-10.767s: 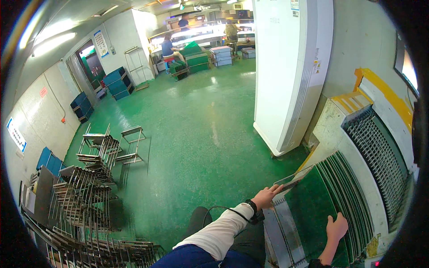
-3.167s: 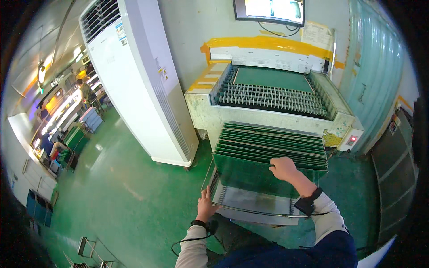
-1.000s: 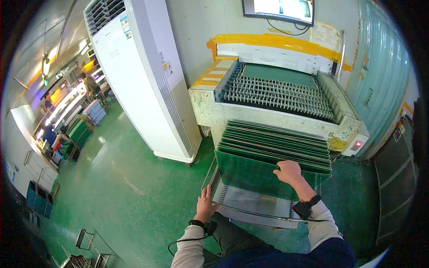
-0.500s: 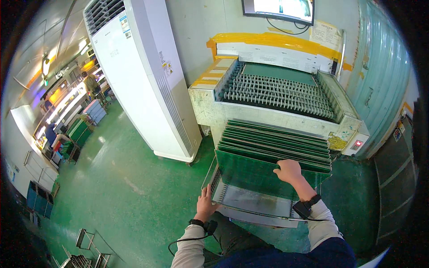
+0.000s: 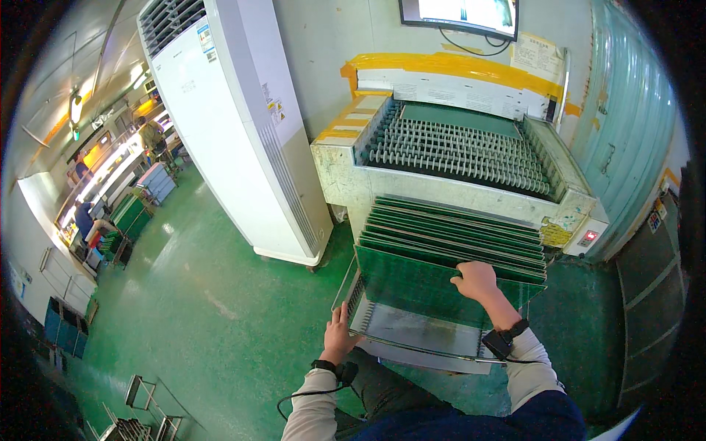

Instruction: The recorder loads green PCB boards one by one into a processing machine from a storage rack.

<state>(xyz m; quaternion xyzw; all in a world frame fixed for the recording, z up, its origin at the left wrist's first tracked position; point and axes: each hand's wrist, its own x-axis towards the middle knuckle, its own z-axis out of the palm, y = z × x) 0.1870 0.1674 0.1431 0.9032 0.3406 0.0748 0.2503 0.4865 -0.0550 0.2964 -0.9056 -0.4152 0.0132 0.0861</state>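
Note:
A wire rack stands in front of me, filled toward its far side with several thin green circuit boards on edge, leaning in a row. My right hand grips the top edge of the nearest green board, thumb on my side and fingers curled behind it. At the rack's near left corner, my left hand is closed on the metal frame. The near part of the rack shows a pale bottom plate and comb-like slots along its left side. Both wrists carry black bands with cables.
A roller conveyor machine stands just beyond the rack, with a screen on the wall above. A tall white air conditioner is at the left. Metal racks stand on the floor at lower left. People work along a lit bench far left.

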